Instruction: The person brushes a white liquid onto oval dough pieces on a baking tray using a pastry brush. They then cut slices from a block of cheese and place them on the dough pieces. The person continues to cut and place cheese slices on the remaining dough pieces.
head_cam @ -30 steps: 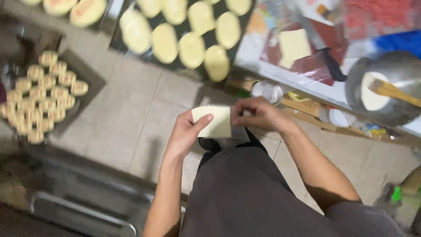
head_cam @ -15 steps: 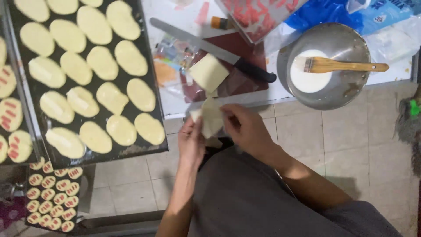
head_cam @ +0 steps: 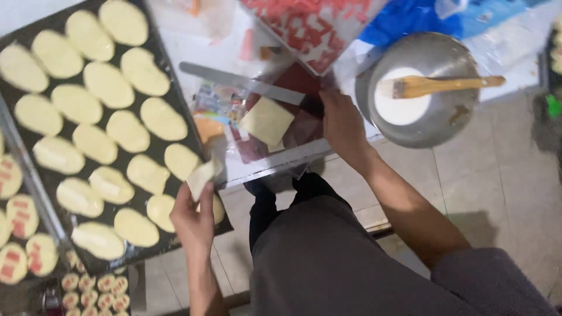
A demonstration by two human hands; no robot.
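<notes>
- Left hand (head_cam: 193,219) pinches a dough piece (head_cam: 202,175) over the tray (head_cam: 175,93) near edge; right hand (head_cam: 342,126) grips the knife (head_cam: 243,82) handle on the board (head_cam: 304,126).
- Half a second ago both hands held dough together at the table edge; now apart.
- Tray nearly full of oval pieces; free spot at its near corner.
- Dough piece pale, flat, roughly folded.
- Dough block (head_cam: 266,121) sits beside the blade; bowl (head_cam: 427,88) with wooden spatula (head_cam: 445,85) right of it.

Bare forearms, no sleeves showing; dark grey apron or garment over the lap; black trousers beneath.
</notes>
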